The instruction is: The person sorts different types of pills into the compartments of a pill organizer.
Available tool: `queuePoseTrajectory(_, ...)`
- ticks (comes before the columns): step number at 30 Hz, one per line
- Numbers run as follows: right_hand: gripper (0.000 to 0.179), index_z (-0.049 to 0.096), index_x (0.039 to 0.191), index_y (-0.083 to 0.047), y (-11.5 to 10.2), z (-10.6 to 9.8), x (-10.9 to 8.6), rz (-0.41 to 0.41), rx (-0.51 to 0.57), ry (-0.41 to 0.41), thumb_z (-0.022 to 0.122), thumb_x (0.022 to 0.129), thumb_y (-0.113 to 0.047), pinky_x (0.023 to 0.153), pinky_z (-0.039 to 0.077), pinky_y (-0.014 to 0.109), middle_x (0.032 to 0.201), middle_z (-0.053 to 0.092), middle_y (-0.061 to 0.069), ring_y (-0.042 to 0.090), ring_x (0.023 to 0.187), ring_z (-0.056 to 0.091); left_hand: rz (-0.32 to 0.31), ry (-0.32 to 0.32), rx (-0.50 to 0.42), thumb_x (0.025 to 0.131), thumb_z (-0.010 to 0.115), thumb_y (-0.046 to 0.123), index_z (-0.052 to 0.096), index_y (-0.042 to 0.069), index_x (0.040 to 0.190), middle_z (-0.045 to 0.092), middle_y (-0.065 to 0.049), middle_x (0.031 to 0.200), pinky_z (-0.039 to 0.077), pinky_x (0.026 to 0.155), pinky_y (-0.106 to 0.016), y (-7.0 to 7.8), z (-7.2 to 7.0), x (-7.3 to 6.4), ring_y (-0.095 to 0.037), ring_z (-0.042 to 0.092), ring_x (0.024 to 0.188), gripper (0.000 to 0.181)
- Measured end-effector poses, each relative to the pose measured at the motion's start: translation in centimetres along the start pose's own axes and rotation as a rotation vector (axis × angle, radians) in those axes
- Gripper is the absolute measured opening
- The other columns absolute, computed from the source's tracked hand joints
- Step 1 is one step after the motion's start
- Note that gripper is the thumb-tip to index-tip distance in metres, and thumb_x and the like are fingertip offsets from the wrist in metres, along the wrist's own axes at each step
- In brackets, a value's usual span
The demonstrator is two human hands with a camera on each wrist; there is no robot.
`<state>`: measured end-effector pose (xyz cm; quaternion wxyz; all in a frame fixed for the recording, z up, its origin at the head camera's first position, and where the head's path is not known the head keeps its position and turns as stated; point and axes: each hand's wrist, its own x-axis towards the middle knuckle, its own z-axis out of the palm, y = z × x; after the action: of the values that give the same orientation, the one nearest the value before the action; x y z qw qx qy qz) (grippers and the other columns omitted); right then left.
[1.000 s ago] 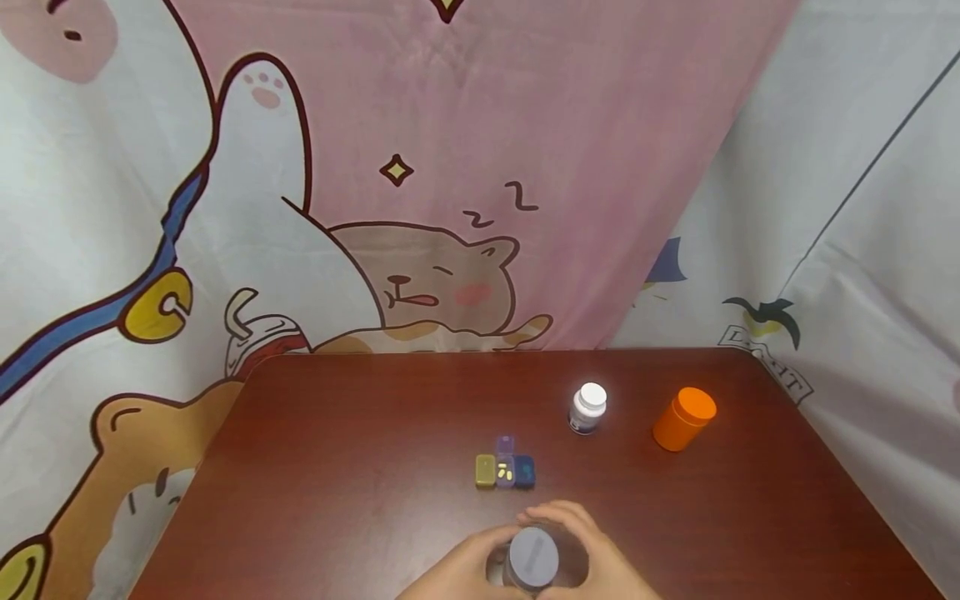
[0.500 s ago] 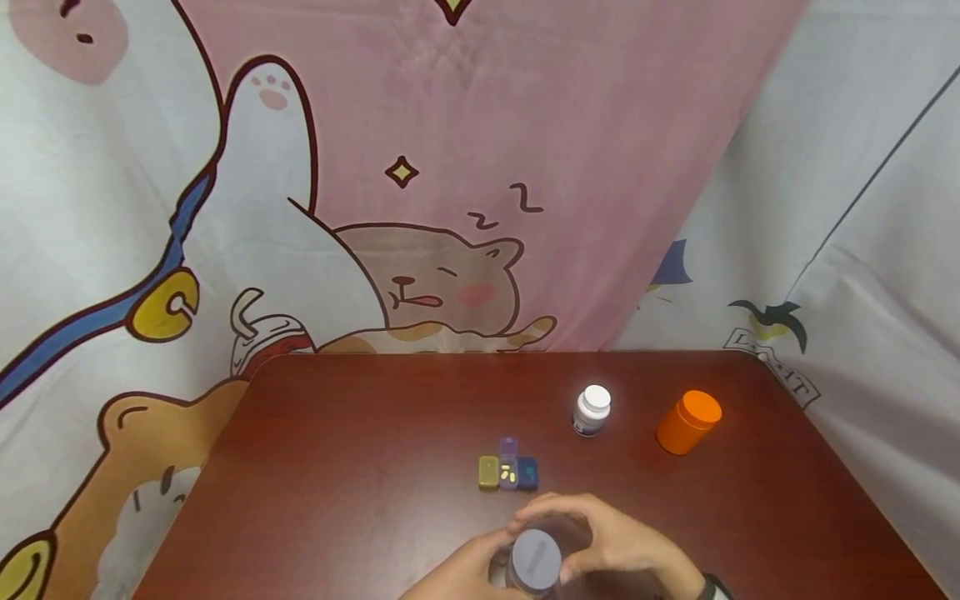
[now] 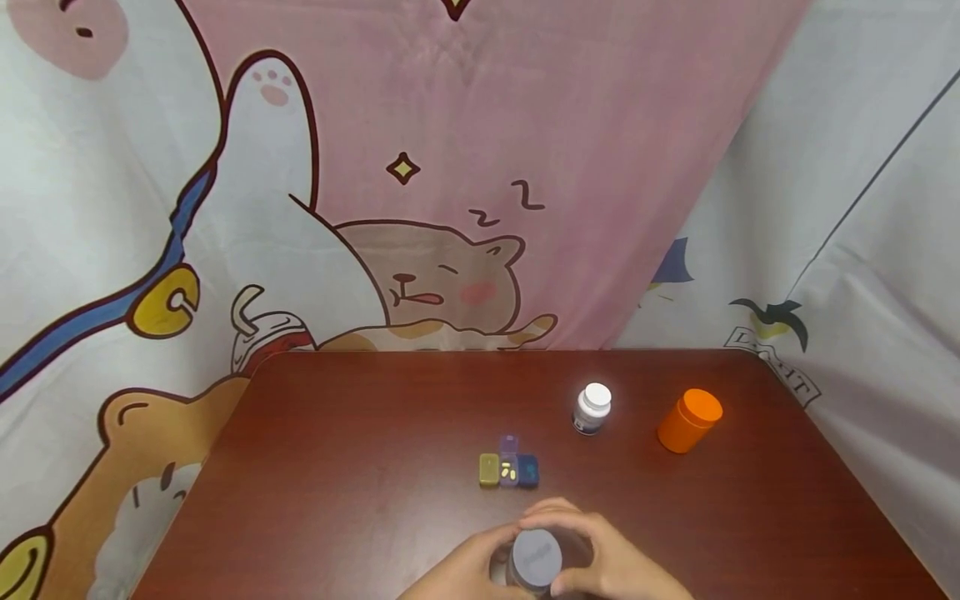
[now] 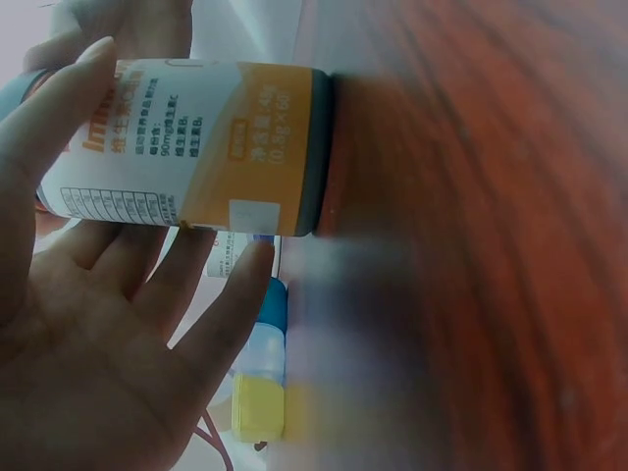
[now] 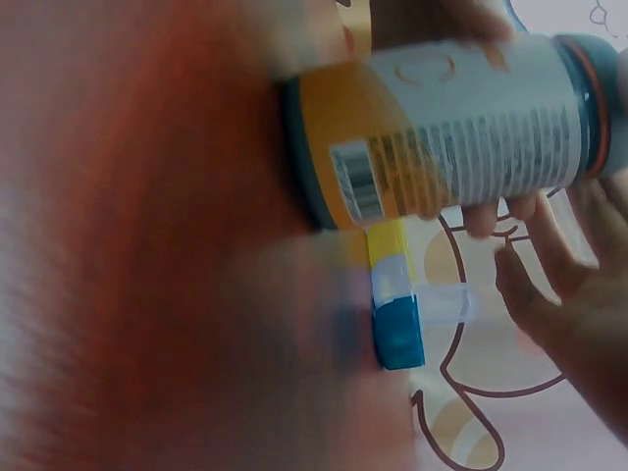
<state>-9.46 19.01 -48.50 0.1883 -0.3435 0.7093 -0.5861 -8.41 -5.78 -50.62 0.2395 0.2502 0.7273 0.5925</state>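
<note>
bottle (image 4: 186, 147): grey lid (image 3: 537, 557), white-orange label (image 4: 260, 147), dark base (image 4: 319, 152) | left fingers (image 4: 188, 270): curled round bottle | right fingers (image 3: 564, 519): curled round lid

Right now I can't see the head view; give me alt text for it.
The left hand holds a gray-capped bottle while the right hand curves around its top, over a brown table. Beyond sit a pill organizer, middle lid open, showing pale pills, a white bottle and an orange bottle, before cartoon-print cloth.
</note>
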Motion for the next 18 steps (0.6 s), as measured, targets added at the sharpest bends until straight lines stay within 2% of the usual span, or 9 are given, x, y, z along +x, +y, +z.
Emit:
queuePoseTrajectory(2, 0.057, 0.059, 0.145, -0.011, 0.1, 0.5, -0.2, -0.069, -0.062, 0.055, 0.079, 0.092, -0.012, 0.106, 0.042, 0.039, 0.142, 0.059, 0.005, 0.016, 0.128, 0.051, 0.003, -0.002, -0.012, 0.086, 0.086, 0.023, 0.064, 0.022, 0.136, 0.069, 0.017, 0.116, 0.049, 0.094, -0.025, 0.0, 0.0, 0.0, -0.002, 0.063, 0.106, 0.055)
queuePoseTrajectory(5, 0.061, 0.059, 0.143, -0.006, 0.8, 1.2, -0.2, -0.267, -0.218, 0.150, 0.084, 0.088, -0.018, 0.103, 0.044, 0.032, 0.135, 0.061, 0.009, 0.017, 0.124, 0.053, 0.013, -0.013, -0.024, 0.086, 0.085, 0.022, 0.063, 0.023, 0.139, 0.069, 0.015, 0.120, 0.050, 0.094, -0.025, 0.1, 0.0, 0.1, -0.003, 0.063, 0.107, 0.057)
queuePoseTrajectory(7, 0.065, 0.060, 0.141, -0.003, 1.2, 1.8, -0.2, -0.376, -0.339, 0.231, 0.087, 0.085, -0.023, 0.101, 0.043, 0.030, 0.130, 0.062, 0.009, 0.018, 0.121, 0.053, 0.008, -0.017, -0.031, 0.087, 0.085, 0.020, 0.063, 0.023, 0.140, 0.069, 0.015, 0.121, 0.050, 0.094, -0.025, 0.1, 0.0, 0.2, -0.003, 0.063, 0.108, 0.058)
queuePoseTrajectory(8, 0.066, 0.061, 0.140, -0.005, 1.3, 2.1, -0.2, -0.400, -0.401, 0.278, 0.089, 0.083, -0.026, 0.100, 0.043, 0.030, 0.127, 0.063, 0.007, 0.018, 0.119, 0.053, 0.003, -0.018, -0.029, 0.087, 0.084, 0.020, 0.063, 0.023, 0.140, 0.069, 0.015, 0.122, 0.049, 0.095, -0.024, 0.1, 0.0, 0.2, -0.003, 0.063, 0.109, 0.057)
queuePoseTrajectory(10, 0.067, 0.064, 0.136, -0.008, 1.3, 2.8, -0.3, -0.396, -0.486, 0.370, 0.092, 0.079, -0.029, 0.098, 0.043, 0.027, 0.121, 0.065, 0.004, 0.015, 0.115, 0.053, -0.014, -0.019, -0.032, 0.087, 0.084, 0.020, 0.063, 0.024, 0.140, 0.069, 0.015, 0.122, 0.049, 0.095, -0.025, 0.2, 0.0, 0.2, -0.003, 0.062, 0.110, 0.056)
queuePoseTrajectory(13, 0.066, 0.068, 0.130, -0.012, 1.0, 3.8, -0.5, -0.347, -0.592, 0.488, 0.095, 0.073, -0.032, 0.096, 0.043, 0.021, 0.115, 0.066, 0.001, 0.014, 0.110, 0.055, -0.035, -0.013, -0.033, 0.087, 0.085, 0.023, 0.065, 0.026, 0.138, 0.069, 0.016, 0.122, 0.049, 0.095, -0.025, 0.3, 0.0, 0.3, -0.003, 0.062, 0.109, 0.054)
queuePoseTrajectory(15, 0.065, 0.068, 0.126, -0.013, 0.7, 4.4, -0.6, -0.318, -0.629, 0.538, 0.096, 0.072, -0.034, 0.096, 0.042, 0.017, 0.114, 0.065, 0.000, 0.012, 0.108, 0.055, -0.037, -0.006, -0.022, 0.087, 0.086, 0.026, 0.065, 0.028, 0.137, 0.068, 0.017, 0.121, 0.049, 0.094, -0.025, 0.4, 0.1, 0.3, -0.003, 0.062, 0.109, 0.054)
queuePoseTrajectory(18, 0.064, 0.067, 0.124, -0.013, 0.6, 4.9, -0.5, -0.312, -0.654, 0.570, 0.096, 0.072, -0.036, 0.095, 0.043, 0.015, 0.113, 0.063, 0.001, 0.013, 0.105, 0.056, -0.020, 0.002, -0.008, 0.085, 0.087, 0.027, 0.066, 0.027, 0.136, 0.069, 0.017, 0.120, 0.049, 0.094, -0.025, 0.3, 0.1, 0.3, -0.002, 0.063, 0.107, 0.055)
